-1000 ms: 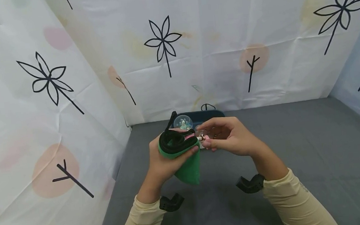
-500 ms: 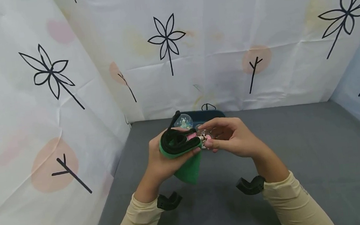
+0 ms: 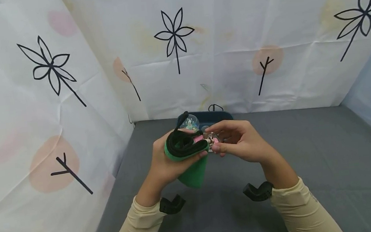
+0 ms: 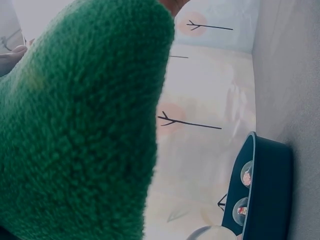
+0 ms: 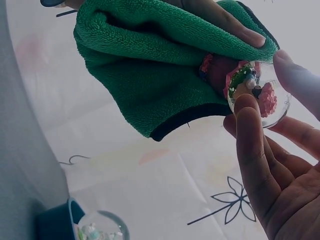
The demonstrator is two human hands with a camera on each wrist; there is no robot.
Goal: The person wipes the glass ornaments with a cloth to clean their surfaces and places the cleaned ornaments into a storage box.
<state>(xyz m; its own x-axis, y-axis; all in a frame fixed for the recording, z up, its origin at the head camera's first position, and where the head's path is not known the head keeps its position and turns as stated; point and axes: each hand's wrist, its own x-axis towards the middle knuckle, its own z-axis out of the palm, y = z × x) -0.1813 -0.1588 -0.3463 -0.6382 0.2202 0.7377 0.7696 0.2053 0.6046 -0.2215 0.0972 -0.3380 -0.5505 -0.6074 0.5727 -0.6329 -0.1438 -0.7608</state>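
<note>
My left hand (image 3: 163,162) grips a green towel (image 3: 194,174) with dark edging, bunched around the base of a small snow globe (image 5: 270,102). In the right wrist view the globe lies tilted on its side, with a dark reddish base and pink, green and white figures inside the clear ball. My right hand (image 3: 242,140) holds the ball between thumb and fingertips. The left wrist view is mostly filled by the towel, which hides the left fingers and the globe there.
A dark blue bin (image 4: 272,185) stands on the grey table (image 3: 308,156) by the back curtain. Small snow globes (image 4: 240,211) show inside it. Another globe with pale blue figures (image 3: 191,122) appears just beyond the towel. Patterned cloth walls (image 3: 228,79) enclose the back and sides.
The head view has shifted slightly, so the backdrop sits a little differently. Both hands keep nearly the same hold on the towel and globe.
</note>
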